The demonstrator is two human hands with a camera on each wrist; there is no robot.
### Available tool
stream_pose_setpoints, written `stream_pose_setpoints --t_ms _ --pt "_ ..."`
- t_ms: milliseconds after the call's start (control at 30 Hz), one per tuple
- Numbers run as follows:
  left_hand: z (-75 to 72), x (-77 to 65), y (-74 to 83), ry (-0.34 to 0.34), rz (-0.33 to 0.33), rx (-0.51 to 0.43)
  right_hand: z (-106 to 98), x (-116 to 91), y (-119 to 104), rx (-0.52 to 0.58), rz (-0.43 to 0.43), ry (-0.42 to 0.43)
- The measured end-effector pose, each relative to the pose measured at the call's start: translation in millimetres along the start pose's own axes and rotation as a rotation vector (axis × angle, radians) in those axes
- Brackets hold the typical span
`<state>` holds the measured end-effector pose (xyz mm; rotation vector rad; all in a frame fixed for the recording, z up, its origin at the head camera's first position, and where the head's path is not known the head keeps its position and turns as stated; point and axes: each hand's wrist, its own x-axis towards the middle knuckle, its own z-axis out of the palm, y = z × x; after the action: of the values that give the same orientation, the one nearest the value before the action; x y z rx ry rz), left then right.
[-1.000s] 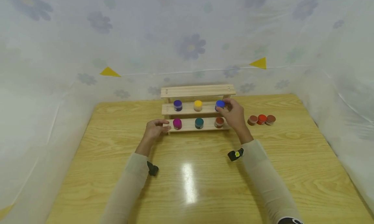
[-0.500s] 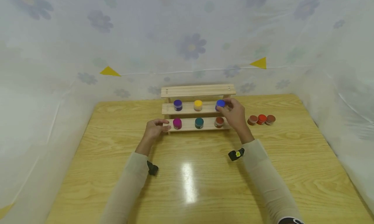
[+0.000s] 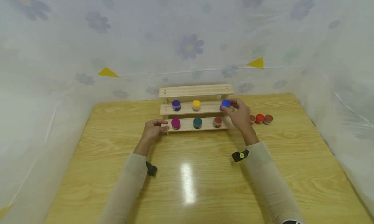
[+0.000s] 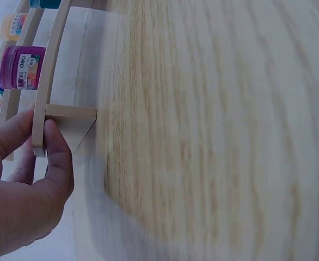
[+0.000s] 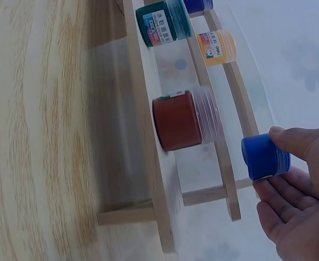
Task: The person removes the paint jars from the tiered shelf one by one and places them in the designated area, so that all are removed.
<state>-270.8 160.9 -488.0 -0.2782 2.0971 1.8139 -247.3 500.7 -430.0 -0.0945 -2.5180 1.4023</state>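
Note:
A three-tier wooden rack (image 3: 196, 91) stands at the back of the table. My left hand (image 3: 152, 129) pinches the left end of its lowest plank (image 4: 40, 128) between thumb and fingers. My right hand (image 3: 240, 114) grips a blue paint jar (image 5: 265, 156) at the right end of the middle tier. In the right wrist view a gap shows between this jar and the middle plank. A purple jar (image 3: 176, 105) and a yellow jar (image 3: 196, 105) sit on the middle tier. The lowest tier bears a magenta jar (image 3: 175, 124), a teal jar (image 3: 197, 123) and a brown jar (image 3: 217, 122).
Right of the rack, a red jar (image 3: 259, 118) stands between two brownish jars on the wooden table (image 3: 187, 159); my right hand partly covers the left one. A white flowered sheet (image 3: 140, 35) hangs behind and at both sides.
My right hand has shifted to the right with the blue paint jar, away from the yellow jar. The left hand keeps its hold on the rack.

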Motion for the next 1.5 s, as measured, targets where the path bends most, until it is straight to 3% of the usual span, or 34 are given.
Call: stream_pose_setpoints --t_ms 433,1067,1300,1500 --pt "-0.1 0.9 0.3 -0.006 0.004 -0.020 -19.6 -5.5 10.0 -0.043 -0.026 0.087" --pt "0.5 -1.0 1.6 -0.004 -0.009 -0.020 -40.6 -22.0 30.1 -0.067 0.015 0.089" --pt "0.4 -1.8 2.5 0.005 -0.011 -0.019 -48.3 -30.9 38.4 -0.162 -0.004 0.114" --pt "0.9 -1.7 3.0 0.018 0.000 -0.019 -52.7 -36.0 44.8 -0.181 0.014 0.105"
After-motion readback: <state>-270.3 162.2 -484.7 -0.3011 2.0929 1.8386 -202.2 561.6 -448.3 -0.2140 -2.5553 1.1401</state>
